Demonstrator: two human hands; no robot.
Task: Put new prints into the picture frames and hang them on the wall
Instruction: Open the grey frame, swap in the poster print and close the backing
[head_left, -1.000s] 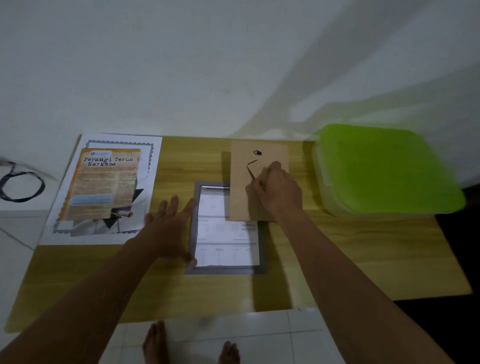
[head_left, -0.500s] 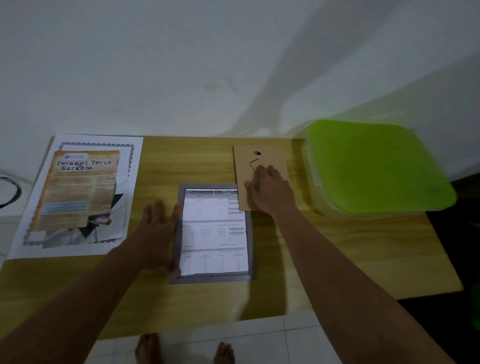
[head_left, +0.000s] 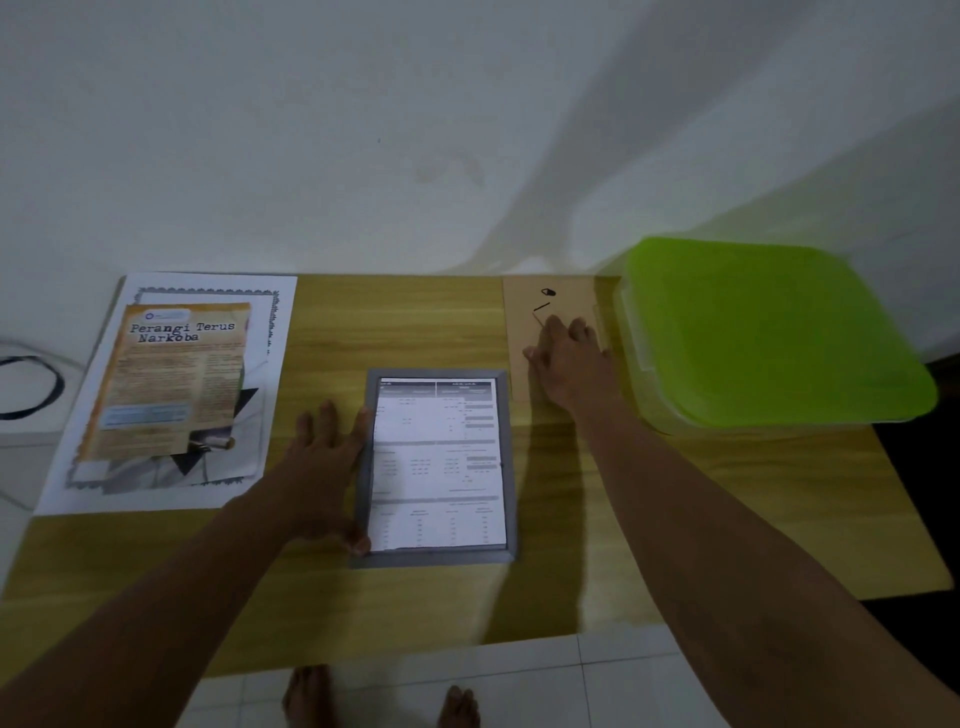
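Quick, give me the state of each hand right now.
Left hand: open, flat against the left edge of the grey picture frame.
Right hand: open, pressing on the brown cardboard backing board.

1. I can't read the small print on the white sheet (head_left: 439, 462) in the grey rectangular picture frame (head_left: 511, 467); it's blurred.
2. The right hand (head_left: 569, 358) hides the near part of the brown cardboard backing board (head_left: 566, 296).
3. The black cable loop (head_left: 31, 387) is cut off at the left edge.
4. The orange poster (head_left: 171, 379) covers most of the bordered white print (head_left: 156, 488).
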